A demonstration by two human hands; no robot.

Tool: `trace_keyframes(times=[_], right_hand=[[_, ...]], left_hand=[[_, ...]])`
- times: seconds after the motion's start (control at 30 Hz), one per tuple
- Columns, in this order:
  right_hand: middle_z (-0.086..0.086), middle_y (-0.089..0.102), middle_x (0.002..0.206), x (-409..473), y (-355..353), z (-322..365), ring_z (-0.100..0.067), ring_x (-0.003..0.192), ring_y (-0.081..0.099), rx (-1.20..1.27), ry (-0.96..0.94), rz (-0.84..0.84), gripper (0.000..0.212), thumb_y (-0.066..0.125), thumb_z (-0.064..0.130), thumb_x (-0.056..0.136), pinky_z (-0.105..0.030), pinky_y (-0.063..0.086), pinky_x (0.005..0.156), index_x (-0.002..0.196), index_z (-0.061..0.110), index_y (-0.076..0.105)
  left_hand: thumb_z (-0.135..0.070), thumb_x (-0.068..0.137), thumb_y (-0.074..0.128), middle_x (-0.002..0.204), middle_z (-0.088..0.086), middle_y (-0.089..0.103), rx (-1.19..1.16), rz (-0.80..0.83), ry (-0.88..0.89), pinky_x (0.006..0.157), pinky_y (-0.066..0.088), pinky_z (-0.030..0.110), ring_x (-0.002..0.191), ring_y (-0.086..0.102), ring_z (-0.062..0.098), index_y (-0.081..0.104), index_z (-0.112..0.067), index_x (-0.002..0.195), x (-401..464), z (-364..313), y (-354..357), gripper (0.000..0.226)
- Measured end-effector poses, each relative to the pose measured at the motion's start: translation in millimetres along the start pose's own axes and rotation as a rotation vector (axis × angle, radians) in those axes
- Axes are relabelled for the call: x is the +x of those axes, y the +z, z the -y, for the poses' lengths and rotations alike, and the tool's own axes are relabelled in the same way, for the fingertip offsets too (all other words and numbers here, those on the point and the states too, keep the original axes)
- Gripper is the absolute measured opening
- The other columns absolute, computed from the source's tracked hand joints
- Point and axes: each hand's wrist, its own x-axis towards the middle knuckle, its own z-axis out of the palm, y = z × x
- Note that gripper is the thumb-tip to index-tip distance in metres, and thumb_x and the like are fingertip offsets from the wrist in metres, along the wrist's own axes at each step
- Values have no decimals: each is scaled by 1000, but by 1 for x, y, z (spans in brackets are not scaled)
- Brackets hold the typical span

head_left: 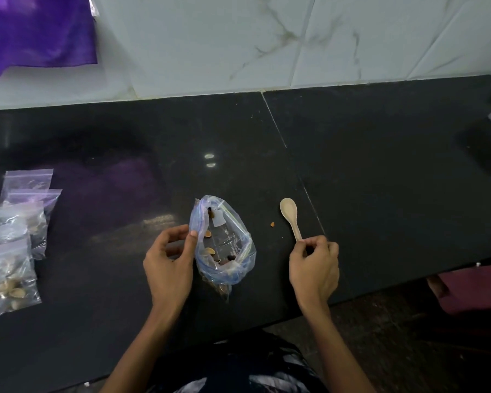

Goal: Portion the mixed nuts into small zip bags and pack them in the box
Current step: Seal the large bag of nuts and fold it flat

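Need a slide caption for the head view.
Left hand pinches the open clear zip bag of nuts; right hand holds a pale wooden spoon.

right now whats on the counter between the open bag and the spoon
In the head view, one small orange-brown nut crumb lies on the dark counter between the open bag and the wooden spoon. Otherwise that stretch is bare.

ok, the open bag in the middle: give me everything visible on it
The open bag is thin clear plastic with a bluish tint and a blue zip strip round its mouth. It stands on the dark counter, mouth gaping upward, crumpled at the bottom. A few nuts lie inside, so it is nearly empty. The left hand pinches its left rim; nothing else touches it.
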Motion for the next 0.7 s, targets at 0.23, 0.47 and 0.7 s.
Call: trace_keyframes(times=[0.23, 0.47, 0.7], right_hand=[[5, 46, 90, 2, -5, 6, -14, 73, 49, -19, -228, -36, 14, 65, 31, 83, -31, 43, 59, 87, 19, 60], [5, 66, 98, 18, 18, 31, -16, 85, 48, -401, -567, 96, 20, 58, 33, 91, -27, 32, 70, 101, 22, 70], [3, 61, 107, 19, 20, 33, -16, 89, 46, -488, -566, 124, 23, 48, 30, 97, -28, 34, 76, 105, 20, 68]], left_hand=[[-22, 88, 66, 86, 1, 71, -19, -16, 1, 65, 56, 33, 76, 69, 16, 67, -25, 93, -4, 1, 0, 6], [-21, 88, 66, 86, 0, 71, -27, -33, -7, 66, 56, 31, 78, 69, 16, 65, -28, 92, -6, -1, 3, 8], [-20, 89, 66, 86, -3, 70, -30, -74, -16, 64, 56, 29, 78, 69, 17, 67, -24, 94, -8, 1, 5, 7]])
